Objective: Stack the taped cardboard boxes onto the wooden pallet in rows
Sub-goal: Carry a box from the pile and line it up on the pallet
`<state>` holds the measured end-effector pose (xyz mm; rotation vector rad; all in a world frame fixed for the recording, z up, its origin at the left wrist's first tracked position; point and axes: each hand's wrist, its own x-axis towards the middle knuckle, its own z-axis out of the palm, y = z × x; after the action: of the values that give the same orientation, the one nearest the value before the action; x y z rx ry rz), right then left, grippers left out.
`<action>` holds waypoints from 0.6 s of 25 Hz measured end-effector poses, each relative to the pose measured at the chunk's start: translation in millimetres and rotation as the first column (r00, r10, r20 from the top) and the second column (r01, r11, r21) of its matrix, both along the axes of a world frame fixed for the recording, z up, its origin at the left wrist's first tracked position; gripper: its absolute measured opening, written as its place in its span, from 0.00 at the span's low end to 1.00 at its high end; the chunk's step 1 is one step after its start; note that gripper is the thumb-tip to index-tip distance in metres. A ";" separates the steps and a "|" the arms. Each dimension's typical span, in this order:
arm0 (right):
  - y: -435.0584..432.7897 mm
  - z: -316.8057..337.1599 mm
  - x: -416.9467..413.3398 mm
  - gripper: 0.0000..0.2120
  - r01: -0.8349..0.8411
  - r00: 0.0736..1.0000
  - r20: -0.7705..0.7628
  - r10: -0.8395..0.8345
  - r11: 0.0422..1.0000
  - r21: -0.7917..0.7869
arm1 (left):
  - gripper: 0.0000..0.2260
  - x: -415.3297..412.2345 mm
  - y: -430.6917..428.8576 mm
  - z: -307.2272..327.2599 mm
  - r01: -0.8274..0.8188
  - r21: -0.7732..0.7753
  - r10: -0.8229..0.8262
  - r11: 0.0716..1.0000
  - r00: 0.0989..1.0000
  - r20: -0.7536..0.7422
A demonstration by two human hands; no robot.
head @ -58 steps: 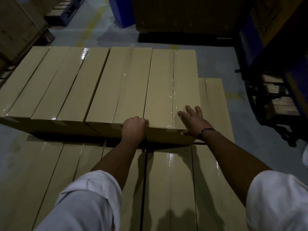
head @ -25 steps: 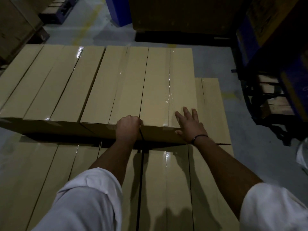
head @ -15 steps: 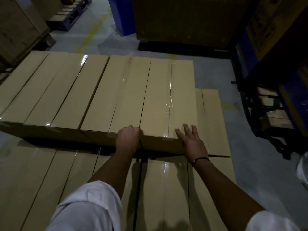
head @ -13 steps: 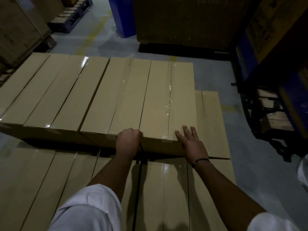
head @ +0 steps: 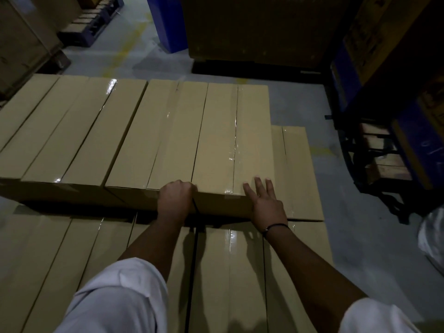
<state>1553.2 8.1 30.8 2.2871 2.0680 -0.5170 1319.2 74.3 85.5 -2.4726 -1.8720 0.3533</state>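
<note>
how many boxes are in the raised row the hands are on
4. The rightmost box; the second box beside it on its left; the third box further left; the fourth box, cut by the left frame edge. More may lie beyond it.

We're drawing our right hand point(head: 265, 205) back toward the near side on the rightmost top box point(head: 230, 140): fingertips point(head: 257, 180) reaching less far onto its top, palm dropping over the near right corner. Head's tipping up a bit too, so the stack point(head: 79, 131) is sitting lower in view w/ more far floor point(head: 300, 104) showing.
</note>
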 end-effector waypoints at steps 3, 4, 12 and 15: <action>-33.0 0.0 -18.7 0.45 0.023 1.000 0.011 -0.023 1.000 0.008 | 0.11 -1.9 -4.9 -2.4 0.013 0.023 -0.012 1.000 1.000 -0.003; -42.9 0.8 -24.1 0.45 0.014 1.000 0.021 -0.015 1.000 0.009 | 0.12 -4.0 -6.2 -3.4 0.022 0.033 -0.021 0.999 1.000 -0.002; -127.7 68.0 -62.0 0.34 0.153 0.988 0.011 -0.153 0.988 0.011 | 0.13 -13.0 -21.5 22.0 0.088 -0.191 -0.063 0.978 0.990 0.130; -173.4 116.6 -78.7 0.31 0.238 0.971 -0.005 -0.238 0.969 0.062 | 0.19 -12.9 -86.8 43.4 0.201 -0.239 -0.132 0.950 0.952 0.276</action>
<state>1474.5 -165.3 147.4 2.5885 1.8429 -0.4610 1306.3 -12.6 128.9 -2.9630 -1.7793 0.3075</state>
